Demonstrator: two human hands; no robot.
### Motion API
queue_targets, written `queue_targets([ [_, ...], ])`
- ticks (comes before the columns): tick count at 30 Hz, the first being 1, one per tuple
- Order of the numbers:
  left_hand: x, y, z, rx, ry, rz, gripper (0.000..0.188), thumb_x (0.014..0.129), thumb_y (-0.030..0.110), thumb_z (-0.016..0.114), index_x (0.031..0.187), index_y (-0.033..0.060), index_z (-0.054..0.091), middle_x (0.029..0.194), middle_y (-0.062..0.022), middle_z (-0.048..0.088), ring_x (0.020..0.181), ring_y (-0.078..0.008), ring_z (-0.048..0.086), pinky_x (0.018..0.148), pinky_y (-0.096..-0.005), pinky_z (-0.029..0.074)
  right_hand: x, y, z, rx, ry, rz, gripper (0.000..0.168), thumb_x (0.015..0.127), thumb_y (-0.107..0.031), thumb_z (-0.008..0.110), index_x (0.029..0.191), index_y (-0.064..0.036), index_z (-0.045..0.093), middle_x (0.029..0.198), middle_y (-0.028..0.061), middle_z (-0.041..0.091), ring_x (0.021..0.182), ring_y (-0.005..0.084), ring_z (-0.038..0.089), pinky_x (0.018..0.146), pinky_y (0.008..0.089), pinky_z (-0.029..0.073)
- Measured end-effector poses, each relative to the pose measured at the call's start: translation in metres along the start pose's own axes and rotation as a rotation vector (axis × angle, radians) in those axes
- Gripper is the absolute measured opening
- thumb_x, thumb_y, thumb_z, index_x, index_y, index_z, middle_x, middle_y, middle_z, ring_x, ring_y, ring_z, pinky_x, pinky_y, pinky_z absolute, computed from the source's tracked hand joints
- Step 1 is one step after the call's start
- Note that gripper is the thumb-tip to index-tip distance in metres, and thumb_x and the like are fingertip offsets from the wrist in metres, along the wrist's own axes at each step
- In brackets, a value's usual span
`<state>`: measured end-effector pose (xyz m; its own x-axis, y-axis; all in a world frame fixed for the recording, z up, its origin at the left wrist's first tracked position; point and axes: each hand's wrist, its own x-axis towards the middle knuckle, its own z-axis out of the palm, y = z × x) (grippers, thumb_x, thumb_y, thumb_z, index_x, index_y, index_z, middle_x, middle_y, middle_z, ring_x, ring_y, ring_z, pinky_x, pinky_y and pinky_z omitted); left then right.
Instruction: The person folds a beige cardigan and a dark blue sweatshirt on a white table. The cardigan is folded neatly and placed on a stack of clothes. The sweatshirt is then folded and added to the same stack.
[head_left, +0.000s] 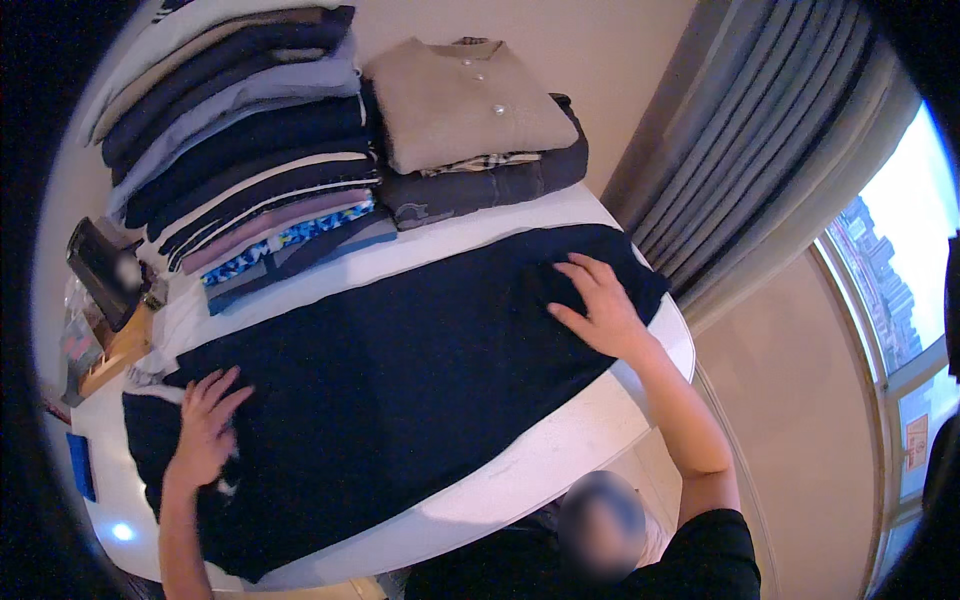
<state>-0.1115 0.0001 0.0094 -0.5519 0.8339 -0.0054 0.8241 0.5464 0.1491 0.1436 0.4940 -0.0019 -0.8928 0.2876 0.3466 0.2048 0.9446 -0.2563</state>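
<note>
A dark garment (390, 360), black or navy, lies spread lengthwise across the white table (555, 450). My left hand (204, 435) is over its left end, fingers apart, beside a white patch at the cloth's edge. Partly covered by that hand is a small white mark on the fabric. Toward the other end, my right hand (604, 311) rests on or just above the cloth with thumb and fingers spread. Neither hand grips anything. The garment's right end reaches the table's rounded edge and looks slightly rumpled there.
Behind the garment stand a tall stack of folded clothes (255, 150) and a shorter pile topped by a beige buttoned knit top (472, 105). A black object (105, 274) and a wooden holder (120, 349) sit at left, above a blue item (81, 466). Grey curtains (750, 142) hang at right.
</note>
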Motion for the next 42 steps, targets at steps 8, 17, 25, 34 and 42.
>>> queue_targets([
  [8, -0.01, -0.004, -0.028, 0.039, -0.089, -0.247, 0.058, 0.066, -0.003, 0.058, 0.122, 0.0115, 0.056, 0.138, -0.017, 0.046, 0.132, -0.0339, 0.038, 0.11, -0.046, 0.032, 0.025, 0.036, -0.017, -0.193, -0.142, 0.275, 0.072, 0.077, -0.052, 0.069, 0.118, 0.006, 0.056, 0.114, 0.0233, 0.059, 0.108, 0.0376, 0.058, 0.089, 0.0437, 0.049],
  [17, 0.098, 0.209, 0.022, -0.126, -0.198, 0.544, 0.069, 0.081, 0.044, 0.068, 0.139, 0.0136, 0.047, 0.151, -0.0242, 0.026, 0.139, -0.0427, 0.026, 0.11, -0.0594, 0.023, 0.046, 0.037, -0.024, -0.214, -0.339, 0.596, 0.081, 0.069, -0.072, 0.065, 0.093, 0.005, 0.067, 0.091, 0.0234, 0.068, 0.089, 0.0354, 0.067, 0.077, 0.0427, 0.053],
  [25, 0.112, 0.229, 0.051, -0.25, -0.053, 0.627, 0.064, 0.082, 0.04, 0.066, 0.138, 0.0133, 0.05, 0.152, -0.0212, 0.028, 0.14, -0.0404, 0.026, 0.109, -0.0635, 0.018, 0.028, 0.042, -0.015, 0.108, -0.208, 0.371, 0.063, 0.073, -0.052, 0.073, 0.094, 0.007, 0.066, 0.089, 0.0267, 0.066, 0.088, 0.0337, 0.066, 0.078, 0.04, 0.05],
  [34, 0.109, 0.225, 0.053, -0.281, -0.005, 0.644, 0.06, 0.085, 0.039, 0.063, 0.138, 0.0138, 0.049, 0.152, -0.02, 0.03, 0.14, -0.0392, 0.028, 0.11, -0.0615, 0.019, 0.033, 0.056, -0.023, 1.278, -0.12, 0.933, 0.054, 0.079, -0.028, 0.074, 0.123, -0.001, 0.057, 0.107, 0.0081, 0.066, 0.099, 0.0156, 0.062, 0.082, 0.0266, 0.05],
  [42, 0.111, 0.226, 0.057, -0.254, -0.053, 0.612, 0.068, 0.09, 0.043, 0.056, 0.147, 0.0145, 0.035, 0.154, -0.0205, 0.024, 0.143, -0.0382, 0.02, 0.113, -0.0599, 0.016, 0.033, 0.083, -0.019, 1.29, -0.092, 0.739, 0.062, 0.076, -0.013, 0.073, 0.133, 0.002, 0.051, 0.114, 0.0116, 0.066, 0.1, 0.0192, 0.064, 0.087, 0.0286, 0.052],
])
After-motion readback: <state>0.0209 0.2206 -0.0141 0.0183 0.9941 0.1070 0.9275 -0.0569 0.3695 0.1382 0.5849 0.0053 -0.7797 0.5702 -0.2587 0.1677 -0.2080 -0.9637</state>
